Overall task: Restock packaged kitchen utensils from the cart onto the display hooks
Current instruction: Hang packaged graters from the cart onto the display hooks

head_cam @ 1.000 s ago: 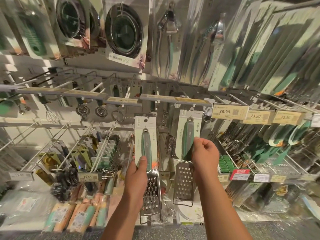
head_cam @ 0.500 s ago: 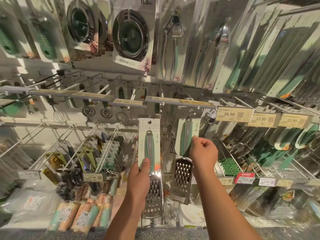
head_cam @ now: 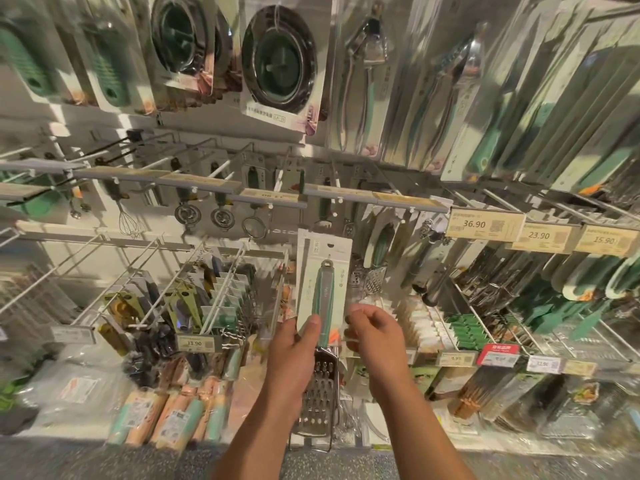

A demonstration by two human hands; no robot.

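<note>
My left hand grips a packaged grater by the lower part of its pale card, thumb across the green handle. The steel blade hangs below my palm. The package stands upright in front of the display hooks, its hang hole just below the price rail. My right hand sits at the package's right edge with curled fingers that appear to pinch the clear wrap. A second packaged grater hangs on a hook behind, to the right.
Price tags reading 36.90, 23.90 and 15.90 line the rail on the right. Wire hooks with peelers fill the lower left. Strainers and tongs hang above. Rolling pins lie on the bottom shelf.
My right hand let go of the second grater, which now hangs on its hook, and dropped down to the package in my left hand. The left hand stayed on its grater.
</note>
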